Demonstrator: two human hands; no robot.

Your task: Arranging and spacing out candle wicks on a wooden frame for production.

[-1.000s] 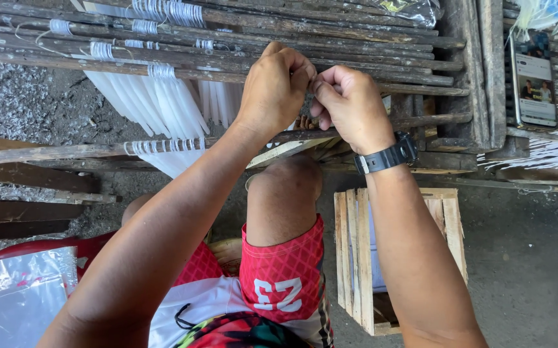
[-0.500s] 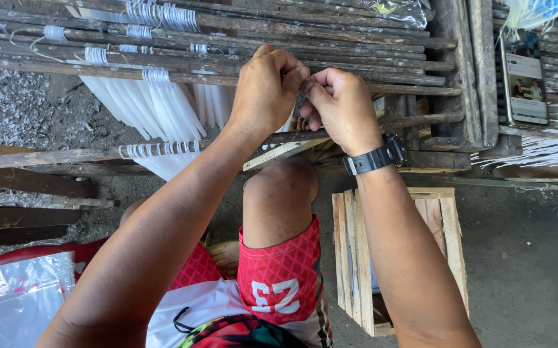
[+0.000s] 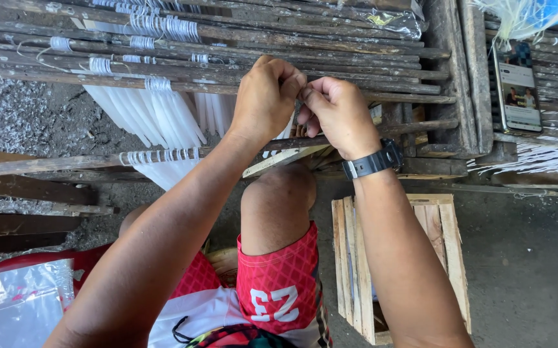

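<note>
Since a moment ago my hands have barely shifted; they stay pressed together at the same spot on the rack, and only my view has drifted a little. My fingertips [image 3: 297,82] are pinched tight, thumbs meeting forefingers over something too small to make out, right above the wooden slats [image 3: 369,77]. My left hand [image 3: 266,96] is curled into a loose fist with its knuckles up, touching my right hand [image 3: 338,115], which is bent the same way. A black wristwatch [image 3: 373,162] sits on my right wrist. To the left, bundles of white strands [image 3: 156,116] hang tied to the slats. Below my arms are my bare knee [image 3: 277,200] and red shorts [image 3: 279,277], with a wooden crate [image 3: 446,238] just beside them. A phone [image 3: 516,84] rests on the rack at the far right.
</note>
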